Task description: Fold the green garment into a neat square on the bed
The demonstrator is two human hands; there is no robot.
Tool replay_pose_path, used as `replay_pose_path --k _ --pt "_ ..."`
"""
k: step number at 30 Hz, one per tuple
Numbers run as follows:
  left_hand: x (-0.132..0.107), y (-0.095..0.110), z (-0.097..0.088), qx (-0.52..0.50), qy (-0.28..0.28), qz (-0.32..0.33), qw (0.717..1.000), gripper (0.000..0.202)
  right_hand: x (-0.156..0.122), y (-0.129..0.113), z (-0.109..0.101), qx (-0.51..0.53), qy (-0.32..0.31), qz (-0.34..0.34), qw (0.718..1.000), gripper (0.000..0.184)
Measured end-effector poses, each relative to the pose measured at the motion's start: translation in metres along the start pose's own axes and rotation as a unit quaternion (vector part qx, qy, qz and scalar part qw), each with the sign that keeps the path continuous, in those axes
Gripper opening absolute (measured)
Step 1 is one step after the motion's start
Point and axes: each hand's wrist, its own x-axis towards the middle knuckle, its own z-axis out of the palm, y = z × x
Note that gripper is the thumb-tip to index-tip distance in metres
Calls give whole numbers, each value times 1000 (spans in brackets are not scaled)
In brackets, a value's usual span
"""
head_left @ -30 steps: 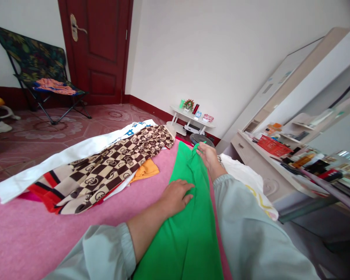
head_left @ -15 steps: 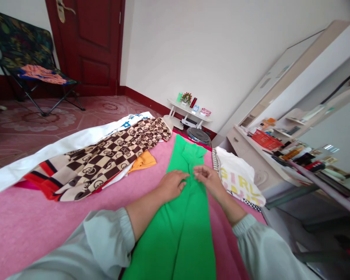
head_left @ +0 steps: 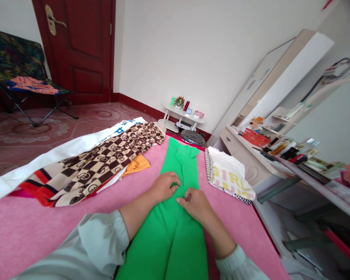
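Observation:
A long green collared shirt (head_left: 186, 249) lies spread on the pink bedcover (head_left: 76, 241), its collar pointing away from me. At its front edge, my left hand (head_left: 165, 186) has bent fingers closed on the fabric. Close beside it on the right, my right hand (head_left: 196, 204) curls its thumb and fingers at the same front opening, closed on the green cloth. Their fingertips partly hide the fabric between them.
Left of the shirt lie a brown checked garment (head_left: 105, 165), an orange cloth (head_left: 137, 165) and a white garment (head_left: 61, 153). A folded white shirt (head_left: 229, 171) lies on the right. Beyond are a dressing table (head_left: 251, 155), a folding chair (head_left: 26, 77) and a small white shelf (head_left: 183, 112).
My right hand has come down and left along the shirt's front, its fingers now curled in. My left hand stays at the front edge. The view has shifted slightly.

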Motion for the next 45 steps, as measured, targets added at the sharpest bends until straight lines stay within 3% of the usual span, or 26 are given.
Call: replay_pose_path --k 4,8,11,14,17,20,24,26,30,33,37,40,45 --pt "-1 -1 0 -9 5 0 1000 21 -1 2 0 106 -68 69 990 11" --pt "-1 -2 0 -7 7 0 1000 20 -5 8 -5 267 -84 143 949 13" --pt "0 -3 2 -10 2 6 1000 21 -8 3 -11 361 -41 113 925 18" --pt "1 -4 3 -35 16 -17 999 31 -8 -6 -9 385 -15 67 921 19" --pt "2 -2 1 -77 40 -60 994 38 -7 -14 2 341 -35 25 939 13" --pt "2 1 -2 -85 39 -62 994 40 -12 -21 11 247 -54 -55 966 11" --pt "2 2 -2 -65 29 -42 997 39 -27 -31 7 190 -88 -135 969 18" --pt "3 1 -1 -51 23 -37 998 38 -37 -31 1 157 -69 -167 971 22" --pt "4 -1 0 -34 20 -28 999 37 -62 -12 0 6 25 -157 987 48" --pt "4 -3 1 -37 21 -29 999 37 -79 2 9 -72 3 -153 986 68" --pt "3 -8 5 -54 25 -42 997 40 -88 4 21 -105 -10 -156 982 72" --pt "12 -11 9 -92 27 -89 991 40 -88 0 24 -104 6 -161 982 72" --pt "57 -10 6 -209 17 -273 939 49 -87 2 26 -90 12 -156 984 72"
